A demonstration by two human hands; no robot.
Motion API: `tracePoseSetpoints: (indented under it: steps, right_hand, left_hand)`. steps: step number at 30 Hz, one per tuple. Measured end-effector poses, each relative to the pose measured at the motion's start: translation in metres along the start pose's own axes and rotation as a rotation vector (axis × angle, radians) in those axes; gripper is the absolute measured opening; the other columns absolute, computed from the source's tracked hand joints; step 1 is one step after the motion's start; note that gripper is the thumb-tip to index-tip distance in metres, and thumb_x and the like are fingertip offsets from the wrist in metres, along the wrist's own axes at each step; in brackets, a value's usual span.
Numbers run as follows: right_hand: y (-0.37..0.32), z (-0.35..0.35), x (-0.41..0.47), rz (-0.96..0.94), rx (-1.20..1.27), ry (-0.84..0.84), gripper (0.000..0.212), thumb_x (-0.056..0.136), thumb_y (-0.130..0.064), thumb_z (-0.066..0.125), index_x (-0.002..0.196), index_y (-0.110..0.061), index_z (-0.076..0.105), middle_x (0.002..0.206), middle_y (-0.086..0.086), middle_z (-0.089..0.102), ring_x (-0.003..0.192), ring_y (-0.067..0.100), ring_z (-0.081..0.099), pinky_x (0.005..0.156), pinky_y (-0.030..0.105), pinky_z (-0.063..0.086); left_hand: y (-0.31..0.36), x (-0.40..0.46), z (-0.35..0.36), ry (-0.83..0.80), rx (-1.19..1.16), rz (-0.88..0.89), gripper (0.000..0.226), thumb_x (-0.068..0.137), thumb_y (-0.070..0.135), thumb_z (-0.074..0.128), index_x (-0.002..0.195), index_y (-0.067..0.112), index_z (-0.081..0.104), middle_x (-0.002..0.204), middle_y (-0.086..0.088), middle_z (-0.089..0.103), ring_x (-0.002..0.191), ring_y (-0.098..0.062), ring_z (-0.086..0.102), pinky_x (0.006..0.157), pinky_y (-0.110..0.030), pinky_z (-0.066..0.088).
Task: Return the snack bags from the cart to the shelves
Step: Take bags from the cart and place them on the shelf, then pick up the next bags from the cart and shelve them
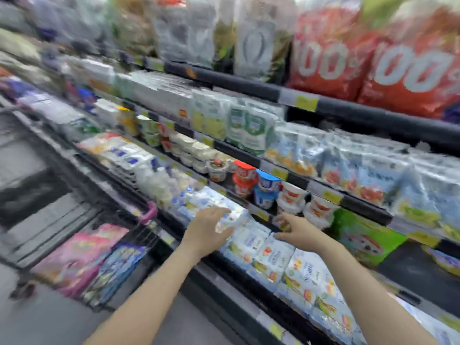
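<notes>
Pale-blue pack: our left hand (209, 227) has its fingers (219, 210) laid over a light blue-and-white snack bag (227, 217) at the front of the low shelf (249, 280). Blur hides whether they curl round it or only press, so we cannot tell the grip.
Right hand: our right hand (296, 231) hovers just right of that bag, fingers spread and loose, holding nothing.
Step, our read: seating a bag into the blue-white row (281, 260) on the low shelf.
How to do it well: steady the bag from the left, use the free right hand to square the neighbours, push it back until it sits flush with the row, label facing out. Keep clear of the stacked cups (267, 190) on the shelf just above, since a knock looks likely to topple them.
Cart: wire cart (139, 235) with pink handle (149, 211) sits near left, well apart from the hands.
Count, cart: we make out two bags there, one pink bag (82, 260) and one blue bag (117, 270). More may lie under them; blur hides it.
Count, hands: two, both over the low shelf.
Count, shelf row: too smeared to count packs.
Progress, our read: at least two bags to go.
</notes>
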State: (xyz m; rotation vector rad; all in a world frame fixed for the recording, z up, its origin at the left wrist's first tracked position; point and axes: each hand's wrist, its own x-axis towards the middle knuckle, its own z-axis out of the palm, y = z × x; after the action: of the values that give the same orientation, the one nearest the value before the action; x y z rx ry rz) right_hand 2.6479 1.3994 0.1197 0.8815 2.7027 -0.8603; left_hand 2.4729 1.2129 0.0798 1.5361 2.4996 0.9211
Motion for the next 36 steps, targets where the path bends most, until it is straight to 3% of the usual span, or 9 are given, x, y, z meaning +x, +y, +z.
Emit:
tracePoseSetpoints:
  steps: [5,10,13,16,19,25,36]
  right_hand:
    - [-0.104,0.015,-0.005,-0.109,0.061,-0.059,0.044,0.090,-0.034,0.057,0.129,-0.018,0.045,0.122,0.004,0.053,0.101,0.018,0.055,0.085,0.029,0.045]
    - [-0.203,0.074,0.013,-0.215,0.119,-0.049,0.041,0.089,-0.027,0.059,0.127,-0.016,0.049,0.121,0.007,0.055,0.095,0.019,0.053,0.072,0.025,0.040]
    - [-0.266,0.116,0.029,-0.260,0.120,-0.090,0.043,0.090,-0.030,0.058,0.128,-0.015,0.046,0.121,0.006,0.054,0.097,0.016,0.050,0.082,0.024,0.036]
    - [-0.327,0.158,0.050,-0.253,0.179,-0.078,0.042,0.090,-0.026,0.058,0.127,-0.011,0.047,0.108,0.003,0.054,0.095,0.015,0.049,0.079,0.020,0.034]
    - [-0.381,0.193,0.074,-0.190,0.249,-0.098,0.044,0.089,-0.029,0.060,0.127,-0.012,0.048,0.099,-0.003,0.056,0.094,0.016,0.054,0.080,0.024,0.040]
    - [-0.465,0.235,0.124,-0.127,0.317,-0.130,0.047,0.089,-0.031,0.058,0.131,-0.016,0.043,0.122,0.006,0.055,0.102,0.018,0.053,0.080,0.023,0.039]
    - [-0.497,0.294,0.274,0.090,0.442,-0.089,0.053,0.088,-0.030,0.061,0.134,-0.012,0.040,0.126,0.011,0.051,0.102,0.018,0.051,0.080,0.027,0.041]
  left_hand:
    - [-0.054,-0.083,-0.077,0.046,-0.016,-0.235,0.055,0.080,0.053,0.051,0.129,0.029,0.049,0.132,0.009,0.052,0.123,-0.013,0.049,0.100,-0.030,0.042]
    - [-0.132,-0.145,-0.156,0.140,-0.066,-0.407,0.044,0.081,0.040,0.062,0.122,0.029,0.053,0.121,0.006,0.058,0.111,-0.015,0.056,0.091,-0.028,0.044]
    - [-0.193,-0.174,-0.203,0.177,-0.049,-0.459,0.051,0.076,0.044,0.057,0.124,0.026,0.053,0.116,0.003,0.058,0.107,-0.015,0.056,0.091,-0.029,0.043]
    - [-0.259,-0.194,-0.250,0.154,-0.033,-0.473,0.047,0.081,0.039,0.062,0.125,0.024,0.054,0.115,0.003,0.059,0.105,-0.014,0.056,0.091,-0.028,0.045]
    - [-0.314,-0.208,-0.291,0.162,-0.039,-0.477,0.045,0.082,0.038,0.064,0.123,0.026,0.055,0.114,0.004,0.059,0.103,-0.014,0.058,0.091,-0.033,0.047]
    - [-0.401,-0.195,-0.340,0.139,-0.062,-0.489,0.043,0.084,0.035,0.062,0.125,0.029,0.052,0.108,0.010,0.055,0.099,-0.009,0.053,0.088,-0.030,0.047]
    - [-0.557,-0.088,-0.330,-0.097,-0.192,-0.502,0.045,0.085,0.033,0.062,0.128,0.026,0.050,0.107,0.008,0.053,0.096,-0.009,0.055,0.085,-0.024,0.041]
